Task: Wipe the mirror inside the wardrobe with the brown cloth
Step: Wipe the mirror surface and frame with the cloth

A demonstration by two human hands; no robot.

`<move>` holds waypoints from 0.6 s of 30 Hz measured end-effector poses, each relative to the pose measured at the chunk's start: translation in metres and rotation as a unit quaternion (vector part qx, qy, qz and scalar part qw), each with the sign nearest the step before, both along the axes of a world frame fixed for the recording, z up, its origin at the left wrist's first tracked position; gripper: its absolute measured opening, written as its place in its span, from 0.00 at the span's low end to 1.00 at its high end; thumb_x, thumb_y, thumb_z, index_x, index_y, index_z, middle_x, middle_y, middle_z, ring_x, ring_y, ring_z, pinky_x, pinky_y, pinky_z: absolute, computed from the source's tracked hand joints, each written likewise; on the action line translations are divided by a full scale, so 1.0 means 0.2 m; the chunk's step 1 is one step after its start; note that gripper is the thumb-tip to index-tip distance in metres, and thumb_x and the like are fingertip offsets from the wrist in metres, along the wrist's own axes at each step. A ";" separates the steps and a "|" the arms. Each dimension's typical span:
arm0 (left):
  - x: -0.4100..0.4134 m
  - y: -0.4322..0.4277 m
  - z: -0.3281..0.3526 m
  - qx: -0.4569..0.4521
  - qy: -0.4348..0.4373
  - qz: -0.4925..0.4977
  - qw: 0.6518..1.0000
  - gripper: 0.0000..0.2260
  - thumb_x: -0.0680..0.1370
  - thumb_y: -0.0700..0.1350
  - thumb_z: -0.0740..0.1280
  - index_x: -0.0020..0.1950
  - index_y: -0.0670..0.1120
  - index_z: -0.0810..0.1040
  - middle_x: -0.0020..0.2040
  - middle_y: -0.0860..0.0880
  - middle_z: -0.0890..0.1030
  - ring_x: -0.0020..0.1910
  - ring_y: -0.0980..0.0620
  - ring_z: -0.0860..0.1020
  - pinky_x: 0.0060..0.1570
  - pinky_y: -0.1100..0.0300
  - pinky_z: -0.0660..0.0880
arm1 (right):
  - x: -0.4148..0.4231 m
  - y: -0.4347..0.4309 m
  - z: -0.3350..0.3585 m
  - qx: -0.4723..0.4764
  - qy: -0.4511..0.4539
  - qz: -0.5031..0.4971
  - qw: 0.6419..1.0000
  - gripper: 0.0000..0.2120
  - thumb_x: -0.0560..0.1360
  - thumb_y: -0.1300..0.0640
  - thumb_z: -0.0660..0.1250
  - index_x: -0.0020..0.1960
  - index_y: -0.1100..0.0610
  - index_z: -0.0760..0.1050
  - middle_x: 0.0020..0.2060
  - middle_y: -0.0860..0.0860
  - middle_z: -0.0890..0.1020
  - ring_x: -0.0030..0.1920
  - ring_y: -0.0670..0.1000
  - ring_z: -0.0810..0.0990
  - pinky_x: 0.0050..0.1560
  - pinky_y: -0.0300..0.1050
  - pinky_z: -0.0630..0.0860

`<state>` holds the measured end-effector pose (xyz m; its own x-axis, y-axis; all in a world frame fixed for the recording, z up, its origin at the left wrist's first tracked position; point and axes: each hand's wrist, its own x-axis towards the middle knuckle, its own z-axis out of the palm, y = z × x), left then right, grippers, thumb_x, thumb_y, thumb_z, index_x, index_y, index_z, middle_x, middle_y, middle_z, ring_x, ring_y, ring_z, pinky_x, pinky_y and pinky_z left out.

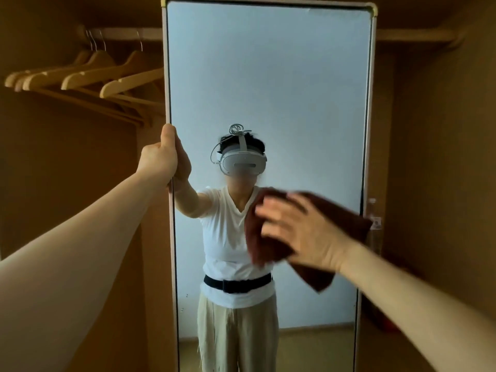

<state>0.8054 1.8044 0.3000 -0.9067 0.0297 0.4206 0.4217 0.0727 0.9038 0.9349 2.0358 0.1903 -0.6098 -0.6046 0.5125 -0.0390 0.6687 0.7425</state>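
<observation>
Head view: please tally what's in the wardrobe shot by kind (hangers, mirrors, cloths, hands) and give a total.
Wooden hangers: 5, as far as their overlap allows
Mirror: 1
Brown cloth: 1
Hands: 2, the left hand gripping the mirror's edge and the right hand pressing the cloth
Total: 9

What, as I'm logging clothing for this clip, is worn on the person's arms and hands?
Nothing shows on them: the left hand and right hand are gloveless, both forearms bare, with no watch or bracelet. The right hand is blurred, so rings are uncertain. The mirror reflects a short white sleeve at the shoulder.
</observation>
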 end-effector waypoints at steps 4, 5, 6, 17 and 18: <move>-0.01 0.00 0.00 -0.005 0.005 -0.009 1.000 0.28 0.80 0.62 0.50 0.65 0.42 0.72 0.51 0.44 0.74 0.50 0.46 0.74 0.48 0.53 0.70 | -0.01 -0.06 0.48 -0.177 0.115 -0.010 0.977 0.36 0.60 0.53 0.76 0.63 0.54 0.64 0.69 0.57 0.69 0.72 0.59 0.63 0.66 0.63 0.62; -0.01 -0.01 0.00 -0.003 0.007 -0.011 1.000 0.27 0.80 0.62 0.50 0.62 0.42 0.73 0.49 0.44 0.74 0.48 0.45 0.74 0.48 0.53 0.71 | -0.02 -0.10 0.56 -0.218 0.149 -0.009 0.965 0.33 0.63 0.54 0.74 0.64 0.56 0.65 0.69 0.57 0.68 0.72 0.59 0.62 0.67 0.62 0.61; -0.01 -0.01 0.00 -0.003 0.010 -0.009 1.000 0.25 0.80 0.62 0.50 0.56 0.43 0.73 0.47 0.44 0.74 0.47 0.45 0.74 0.48 0.53 0.71 | -0.05 -0.14 0.60 -0.262 0.181 -0.011 0.948 0.30 0.65 0.54 0.73 0.64 0.57 0.66 0.69 0.57 0.67 0.73 0.59 0.60 0.68 0.61 0.60; -0.05 -0.06 -0.03 0.033 -0.045 -0.055 0.997 0.29 0.73 0.67 0.57 0.55 0.42 0.71 0.47 0.45 0.80 0.49 0.42 0.81 0.54 0.46 0.77 | -0.23 -0.37 -0.09 -0.184 0.122 0.013 0.975 0.30 0.65 0.50 0.72 0.62 0.53 0.63 0.70 0.56 0.68 0.73 0.58 0.60 0.71 0.61 0.53; -0.05 -0.08 -0.04 0.034 -0.059 -0.073 0.995 0.32 0.70 0.69 0.58 0.55 0.40 0.72 0.49 0.44 0.81 0.48 0.42 0.81 0.53 0.46 0.78 | -0.22 -0.37 -0.10 -0.187 0.119 0.006 0.975 0.29 0.65 0.50 0.71 0.62 0.53 0.63 0.70 0.56 0.68 0.73 0.58 0.60 0.71 0.60 0.54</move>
